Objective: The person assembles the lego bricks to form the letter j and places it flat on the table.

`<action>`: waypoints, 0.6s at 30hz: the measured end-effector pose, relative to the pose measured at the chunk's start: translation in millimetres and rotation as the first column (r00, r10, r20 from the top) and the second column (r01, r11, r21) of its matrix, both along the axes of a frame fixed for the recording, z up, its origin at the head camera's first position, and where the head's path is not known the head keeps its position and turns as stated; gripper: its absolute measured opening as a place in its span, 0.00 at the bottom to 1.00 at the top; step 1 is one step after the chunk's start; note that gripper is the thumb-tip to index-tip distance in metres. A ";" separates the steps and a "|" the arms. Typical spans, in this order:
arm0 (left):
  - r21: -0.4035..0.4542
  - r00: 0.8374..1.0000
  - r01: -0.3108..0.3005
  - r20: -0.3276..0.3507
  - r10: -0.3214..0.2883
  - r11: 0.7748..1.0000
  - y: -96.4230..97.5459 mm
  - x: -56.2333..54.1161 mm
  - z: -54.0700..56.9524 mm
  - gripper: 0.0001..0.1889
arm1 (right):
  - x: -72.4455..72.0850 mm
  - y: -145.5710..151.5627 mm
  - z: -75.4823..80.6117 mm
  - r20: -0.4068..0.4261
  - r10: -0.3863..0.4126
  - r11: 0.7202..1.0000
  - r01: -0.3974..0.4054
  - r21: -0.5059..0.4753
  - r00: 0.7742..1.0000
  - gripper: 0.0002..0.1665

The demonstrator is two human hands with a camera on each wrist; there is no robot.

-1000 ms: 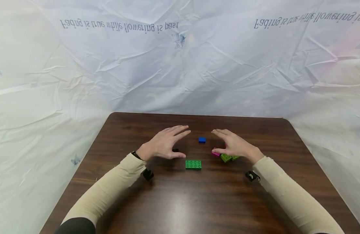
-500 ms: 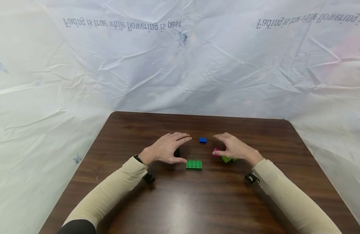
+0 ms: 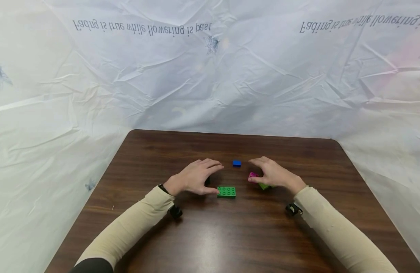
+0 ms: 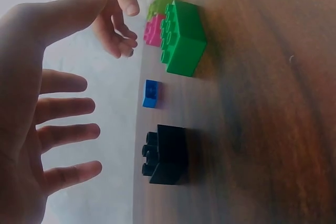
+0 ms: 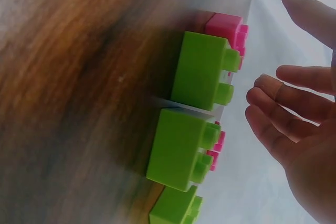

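Observation:
My left hand (image 3: 197, 177), fingers apart and holding nothing, hovers over a black brick (image 4: 170, 156) that it mostly hides in the head view. Its thumb tip overlaps the left edge of a green eight-stud brick (image 3: 226, 192) there. My right hand (image 3: 274, 172) is likewise empty, its fingers loosely bent above a cluster of lime bricks (image 5: 199, 72) and pink bricks (image 5: 223, 24). In the right wrist view those fingers stay apart from the studs. Between the hands, farther back, lies a small blue brick (image 3: 236, 163).
A dark wood-grain table (image 3: 210, 235) carries all the bricks, its back corners rounded. White printed sheeting (image 3: 210, 83) hangs behind it and along both sides. A black wrist-worn device (image 3: 175, 211) sits under the left wrist, another device (image 3: 293, 209) under the right.
Both hands have sunk lower toward the bricks and the table's near side. The left thumb has come to the green brick's edge in the head view. The bricks lie as before.

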State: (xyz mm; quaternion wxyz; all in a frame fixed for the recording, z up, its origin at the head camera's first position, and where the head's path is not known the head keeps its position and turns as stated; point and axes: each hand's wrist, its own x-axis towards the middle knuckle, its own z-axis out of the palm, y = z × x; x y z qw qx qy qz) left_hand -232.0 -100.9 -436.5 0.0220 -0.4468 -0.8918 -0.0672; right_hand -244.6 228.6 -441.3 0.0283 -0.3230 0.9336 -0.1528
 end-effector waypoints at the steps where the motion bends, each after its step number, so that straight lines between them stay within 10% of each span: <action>1: -0.003 1.000 0.003 0.005 -0.003 1.000 0.2 0.2 -0.3 0.46 | -0.1 0.4 -1.1 -0.002 -0.002 1.000 0.002 0.004 1.000 0.44; 18: -0.018 0.998 0.019 0.064 -0.018 1.000 3.7 4.4 -9.1 0.46 | -0.8 3.4 -9.1 0.008 -0.004 1.000 0.004 0.011 1.000 0.44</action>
